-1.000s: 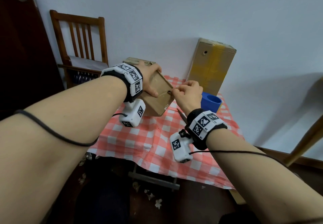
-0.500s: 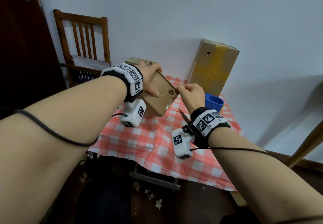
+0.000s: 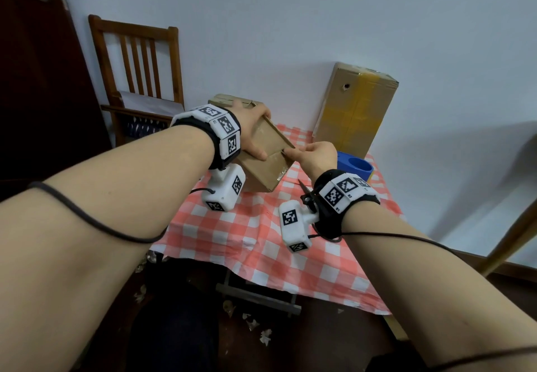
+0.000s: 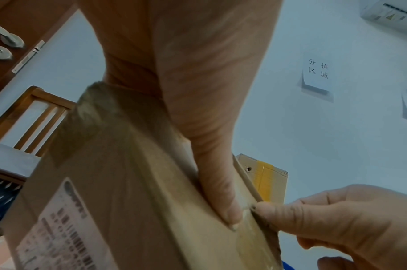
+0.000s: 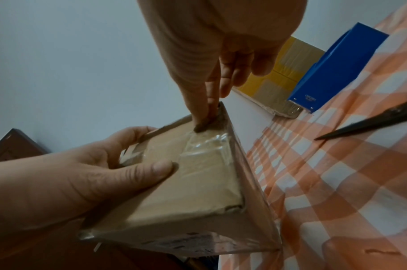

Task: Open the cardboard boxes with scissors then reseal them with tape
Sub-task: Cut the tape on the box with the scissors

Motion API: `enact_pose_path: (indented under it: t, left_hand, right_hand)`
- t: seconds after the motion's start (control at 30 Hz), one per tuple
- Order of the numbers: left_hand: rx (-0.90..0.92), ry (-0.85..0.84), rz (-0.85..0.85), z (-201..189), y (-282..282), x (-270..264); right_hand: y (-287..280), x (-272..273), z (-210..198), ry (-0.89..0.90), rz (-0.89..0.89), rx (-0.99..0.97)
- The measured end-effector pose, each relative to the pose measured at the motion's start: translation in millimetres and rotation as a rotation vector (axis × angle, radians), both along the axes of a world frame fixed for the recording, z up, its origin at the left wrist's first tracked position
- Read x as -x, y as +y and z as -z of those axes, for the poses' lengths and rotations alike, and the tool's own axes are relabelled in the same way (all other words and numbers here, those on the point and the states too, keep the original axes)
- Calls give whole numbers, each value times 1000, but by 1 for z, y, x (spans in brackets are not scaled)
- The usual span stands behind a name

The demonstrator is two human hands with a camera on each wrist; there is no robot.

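Matt cardboard box [image 5: 198, 184] under glossy, seemingly plastic tape [image 5: 205, 146]; checked tablecloth [image 3: 261, 235].

The small cardboard box [image 3: 267, 151] is plain brown, with glossy clear tape [image 5: 205, 146] across its face and a white label printed with black barcode lines [image 4: 59, 235]. The tall box [image 3: 353, 116] by the wall is brown with wide yellow tape bands. The tablecloth [image 3: 261, 244] is a red-and-white check. The tape dispenser [image 3: 354, 167] is bright blue. The scissors [image 5: 369, 126] are black. Both wristbands [image 3: 345, 194] are black, carrying white blocks with black square markers. The chair [image 3: 136, 61] is reddish-brown wood; the wall [image 3: 290, 8] is pale blue-white
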State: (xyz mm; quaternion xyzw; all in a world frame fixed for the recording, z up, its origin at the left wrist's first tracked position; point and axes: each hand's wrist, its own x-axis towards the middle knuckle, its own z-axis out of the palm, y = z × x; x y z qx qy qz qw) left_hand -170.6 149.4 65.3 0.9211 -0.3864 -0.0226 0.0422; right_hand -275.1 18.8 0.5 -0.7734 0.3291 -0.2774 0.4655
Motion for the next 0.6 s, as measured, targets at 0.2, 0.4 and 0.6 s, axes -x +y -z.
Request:
enact_pose_path:
  t: [0.2,0.4,0.6]
  left_hand:
    - [-5,-47,29,0,-4,6]
    - [-5,-59,22,2,-6,10]
    - [-16,-74,12,2,-6,15]
  right_hand:
    - [1,4,3,-21,75,-117]
    - [13,-2,4,-5,73,-105]
    - [24,-6,-10,99,-95,-340]
